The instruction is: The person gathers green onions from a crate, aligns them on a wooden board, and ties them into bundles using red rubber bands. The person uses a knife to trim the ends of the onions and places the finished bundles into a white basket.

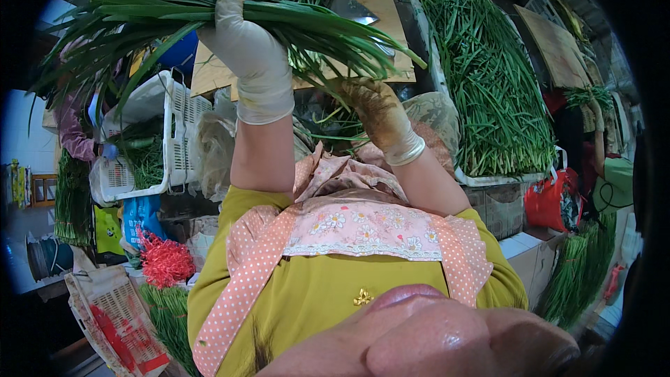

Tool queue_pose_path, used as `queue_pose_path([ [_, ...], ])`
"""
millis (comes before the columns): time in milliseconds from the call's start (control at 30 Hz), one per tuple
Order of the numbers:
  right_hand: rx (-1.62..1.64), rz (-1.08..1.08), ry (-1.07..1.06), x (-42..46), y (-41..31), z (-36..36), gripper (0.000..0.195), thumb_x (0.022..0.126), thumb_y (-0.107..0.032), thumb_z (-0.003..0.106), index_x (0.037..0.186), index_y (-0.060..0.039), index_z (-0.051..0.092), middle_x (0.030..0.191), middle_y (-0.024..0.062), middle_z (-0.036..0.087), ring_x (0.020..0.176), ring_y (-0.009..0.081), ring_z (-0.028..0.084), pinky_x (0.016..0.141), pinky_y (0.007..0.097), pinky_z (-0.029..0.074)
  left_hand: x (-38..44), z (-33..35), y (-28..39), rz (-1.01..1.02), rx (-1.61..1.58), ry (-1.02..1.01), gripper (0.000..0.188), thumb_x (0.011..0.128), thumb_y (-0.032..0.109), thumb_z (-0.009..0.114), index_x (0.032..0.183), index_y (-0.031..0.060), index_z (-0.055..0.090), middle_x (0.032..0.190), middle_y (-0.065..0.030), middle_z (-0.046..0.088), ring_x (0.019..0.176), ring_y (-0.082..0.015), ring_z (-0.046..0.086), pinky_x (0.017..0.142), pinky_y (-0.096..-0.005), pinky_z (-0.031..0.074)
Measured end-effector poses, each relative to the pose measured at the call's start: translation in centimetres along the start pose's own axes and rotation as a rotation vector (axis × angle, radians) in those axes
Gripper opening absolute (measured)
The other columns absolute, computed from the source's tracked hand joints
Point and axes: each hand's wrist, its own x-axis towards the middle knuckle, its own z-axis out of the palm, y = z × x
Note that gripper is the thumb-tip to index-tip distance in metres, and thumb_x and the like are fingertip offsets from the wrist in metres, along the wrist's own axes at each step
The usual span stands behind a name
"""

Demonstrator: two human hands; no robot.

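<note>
My left hand (246, 42), in a whitish glove, grips a bunch of long flat green leaves (172, 15), likely Chinese chives, raised above my lap at the upper left. The stem ends point right, over a wooden board (392, 10). A broad-bladed cleaver (353, 9) lies on that board, partly behind the bunch. My right hand (374, 110), its glove stained brown, is just below the stem ends near my lap. Its fingers curl by loose stalks; whether it holds any cannot be told.
A white crate (460, 180) full of the greens stands at the right. At the left is another white crate (180, 131), with a person's gloved hand (109, 151) at it. A person (612, 183) works at the far right. A red bag (549, 204) and red plastic twine (166, 259) are nearby.
</note>
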Motion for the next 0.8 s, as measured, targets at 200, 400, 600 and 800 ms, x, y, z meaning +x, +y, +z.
queue_pose_path([
  [200, -0.677, 0.200, 0.190, -1.5, -0.2, -4.8, 0.024, 0.091, -0.016, 0.065, 0.106, 0.0032, 0.065, 0.108, 0.0139, 0.068, 0.095, 0.0215, 0.065, 0.089, 0.0327, 0.048, 2.7, -1.3, 0.8, 0.053, 0.036, -0.020, 0.026, 0.082, 0.002, 0.059, 0.105, 0.0033, 0.048, 0.070, -0.0115, 0.063, 0.058, -0.0198, 0.062, 0.057, -0.0319, 0.054],
  [400, -0.969, -0.530, 0.332, -2.3, -6.4, -1.2, 0.056, 0.073, -0.022, 0.084, 0.120, -0.0023, 0.060, 0.119, 0.0131, 0.062, 0.112, 0.0254, 0.057, 0.095, 0.0355, 0.045, 3.4, 0.9, -2.4, 0.034, 0.414, -0.156, 0.020, 0.085, -0.001, 0.061, 0.105, 0.0013, 0.057, 0.078, -0.0027, 0.060, 0.063, -0.0108, 0.057, 0.054, -0.0250, 0.047],
  [600, -1.104, -0.196, 0.053, 3.1, -8.0, 0.6, 0.075, 0.080, -0.014, 0.077, 0.140, 0.0025, 0.035, 0.119, 0.0077, 0.063, 0.110, 0.0177, 0.058, 0.097, 0.0381, 0.046, -4.4, 2.8, -9.2, -0.156, 0.278, -0.694, 0.059, 0.080, 0.011, 0.072, 0.129, -0.0021, 0.043, 0.088, -0.0117, 0.068, 0.086, -0.0200, 0.066, 0.083, -0.0320, 0.052],
  [800, 0.179, -0.018, -0.034, 2.6, -4.8, -7.1, 0.033, 0.084, -0.010, 0.067, 0.117, -0.0052, 0.061, 0.101, 0.0082, 0.069, 0.090, 0.0204, 0.068, 0.083, 0.0356, 0.056, -3.3, 1.6, -5.1, -0.829, 0.420, -1.105, 0.082, 0.084, 0.017, 0.073, 0.147, -0.0020, 0.024, 0.110, -0.0110, 0.067, 0.100, -0.0170, 0.064, 0.084, -0.0287, 0.050],
])
